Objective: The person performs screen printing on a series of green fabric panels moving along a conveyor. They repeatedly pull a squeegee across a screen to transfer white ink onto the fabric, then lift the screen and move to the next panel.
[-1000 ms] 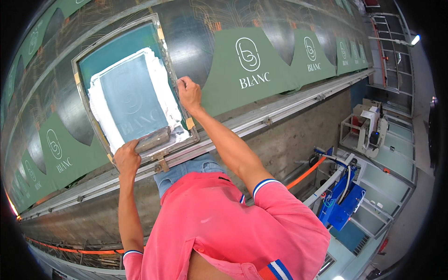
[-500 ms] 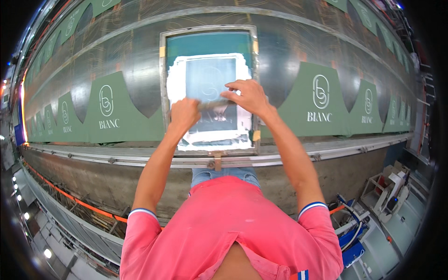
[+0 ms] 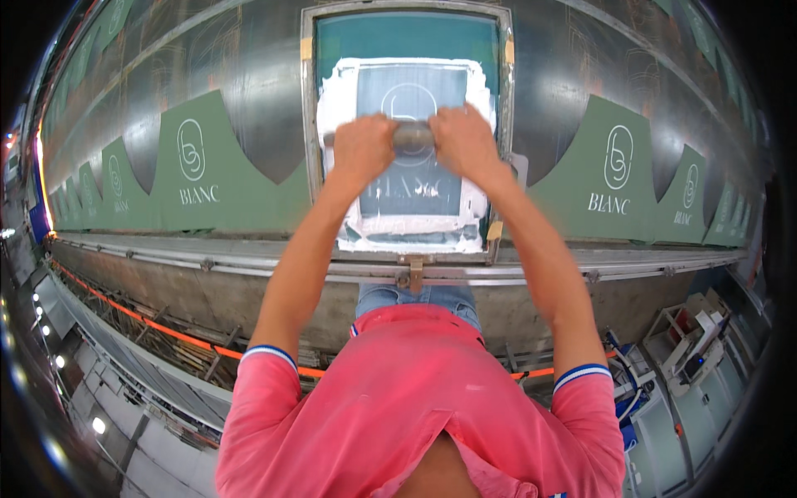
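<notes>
Both of my hands grip a squeegee, a bar lying crosswise over a printing screen. My left hand is wrapped round its left part, and my right hand is closed round its right part, with a short stretch of bar showing between them. The screen's metal frame surrounds a teal mesh. White ink borders the central window, where an oval emblem and lettering show through. The squeegee's lower edge is hidden by my fists.
Green fabric panels with white prints lie on the long metal table, left and right of the screen. A metal rail with a clamp runs along the near edge. Machinery stands at the lower right.
My right hand, loose with fingers partly spread before, has closed round the squeegee. Both hands and the squeegee have moved farther up the screen, away from my body. The view has shifted slightly.
</notes>
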A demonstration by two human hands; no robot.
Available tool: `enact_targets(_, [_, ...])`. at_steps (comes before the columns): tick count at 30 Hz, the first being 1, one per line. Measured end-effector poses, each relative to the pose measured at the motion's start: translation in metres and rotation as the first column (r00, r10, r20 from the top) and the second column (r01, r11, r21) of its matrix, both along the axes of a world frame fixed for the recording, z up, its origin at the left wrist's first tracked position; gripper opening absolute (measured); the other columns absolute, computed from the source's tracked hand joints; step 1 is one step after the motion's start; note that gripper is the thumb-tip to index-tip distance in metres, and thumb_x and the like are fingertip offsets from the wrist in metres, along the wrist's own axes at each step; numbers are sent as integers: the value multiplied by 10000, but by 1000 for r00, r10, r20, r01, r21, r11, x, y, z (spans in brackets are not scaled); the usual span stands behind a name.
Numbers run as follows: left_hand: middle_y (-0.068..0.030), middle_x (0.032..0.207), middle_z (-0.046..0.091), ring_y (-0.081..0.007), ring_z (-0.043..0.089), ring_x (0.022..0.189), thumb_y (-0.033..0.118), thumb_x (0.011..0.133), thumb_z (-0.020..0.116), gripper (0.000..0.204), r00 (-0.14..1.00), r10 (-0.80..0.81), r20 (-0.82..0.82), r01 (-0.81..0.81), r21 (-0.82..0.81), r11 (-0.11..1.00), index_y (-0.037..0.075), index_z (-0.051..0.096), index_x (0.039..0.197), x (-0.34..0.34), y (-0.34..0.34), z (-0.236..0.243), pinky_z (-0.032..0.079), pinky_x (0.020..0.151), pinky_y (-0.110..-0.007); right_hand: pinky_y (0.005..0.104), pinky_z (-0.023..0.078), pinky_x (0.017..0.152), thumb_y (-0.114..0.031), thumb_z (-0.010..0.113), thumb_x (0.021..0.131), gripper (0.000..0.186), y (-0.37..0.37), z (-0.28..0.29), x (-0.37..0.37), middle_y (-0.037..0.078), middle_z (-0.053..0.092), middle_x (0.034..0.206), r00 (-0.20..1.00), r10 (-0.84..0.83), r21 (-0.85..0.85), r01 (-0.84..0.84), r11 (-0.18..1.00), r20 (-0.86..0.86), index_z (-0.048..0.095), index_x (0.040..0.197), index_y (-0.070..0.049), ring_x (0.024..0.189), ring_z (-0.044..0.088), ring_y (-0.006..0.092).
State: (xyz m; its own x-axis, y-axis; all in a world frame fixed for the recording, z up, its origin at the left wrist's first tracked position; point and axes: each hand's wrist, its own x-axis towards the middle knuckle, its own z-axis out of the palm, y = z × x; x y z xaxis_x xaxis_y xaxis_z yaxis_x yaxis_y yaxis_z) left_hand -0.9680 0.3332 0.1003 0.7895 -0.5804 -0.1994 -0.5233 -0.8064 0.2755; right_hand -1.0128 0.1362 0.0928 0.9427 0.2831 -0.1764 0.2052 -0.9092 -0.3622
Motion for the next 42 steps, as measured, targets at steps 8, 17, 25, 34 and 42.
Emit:
enact_targets(8, [-117,838,703,-314,690,790,30,694,609,270,999,-2,-52,-4,-117,993,92,729,927,-158,51,13,550,662,-424,534,440,986,-81,610,754,147,56,11,-172,128,642,897,998,-29,122,34,992,-47,672,883,-49,917,649,312])
enact_targets(17, [-172,777,694,-361,685,718,108,687,651,186,999,21,32,-22,17,1000,133,763,835,58,-15,21,549,634,-468,468,481,847,-105,602,726,147,-15,20,53,139,697,798,1000,-26,-42,26,999,5,709,827,-98,831,689,330])
enact_targets(25, [-151,790,698,-338,692,739,109,677,665,156,1000,-21,11,20,64,998,120,751,807,88,-31,6,540,634,-461,489,425,1016,-95,657,744,143,-26,-1,81,116,669,858,999,-30,-33,29,999,-25,694,881,-77,884,661,300])
enact_targets(34, [-68,980,693,-264,667,921,-15,664,615,332,999,-15,-31,12,-118,993,63,672,982,-144,42,11,543,728,-385,573,333,1110,-115,650,752,190,47,7,-151,92,605,893,998,-66,118,63,991,20,648,928,-46,930,620,260])
enact_targets(42, [-97,944,713,-288,680,886,-10,673,608,336,999,-25,-39,22,-81,996,75,705,983,-160,53,8,544,727,-400,468,406,1028,-410,734,843,558,-33,-1,-122,187,534,1372,815,-513,87,510,856,269,608,1271,-75,1295,476,330])
